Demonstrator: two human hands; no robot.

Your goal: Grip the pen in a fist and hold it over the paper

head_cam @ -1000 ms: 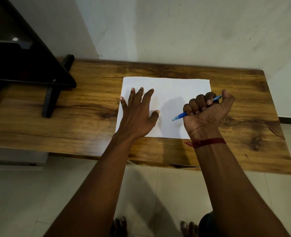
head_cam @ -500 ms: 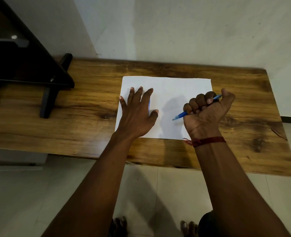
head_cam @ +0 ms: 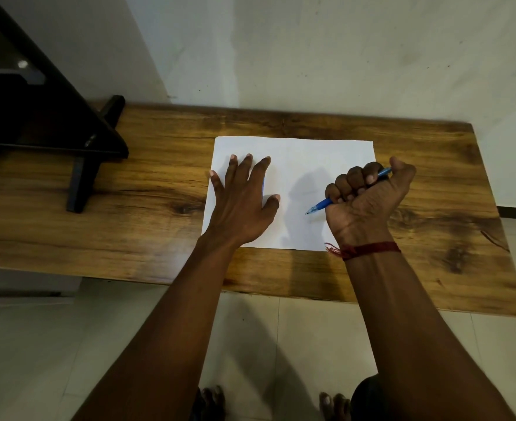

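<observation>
A white sheet of paper (head_cam: 311, 159) lies flat on the wooden table (head_cam: 147, 165). My left hand (head_cam: 241, 205) presses flat on the sheet's left part, fingers straight and spread. My right hand (head_cam: 369, 202) grips a blue pen (head_cam: 319, 206) in a fist over the sheet's right edge. The pen's tip points left and down, close above the paper. A red thread band (head_cam: 369, 249) circles my right wrist.
A dark stand (head_cam: 80, 147) with a black foot sits on the table's far left. A pale wall rises right behind the table. Tiled floor (head_cam: 38, 344) lies below the table's near edge, where my bare toes (head_cam: 211, 399) show.
Both hands stay where they were on the sheet. Only the view has shifted slightly.
</observation>
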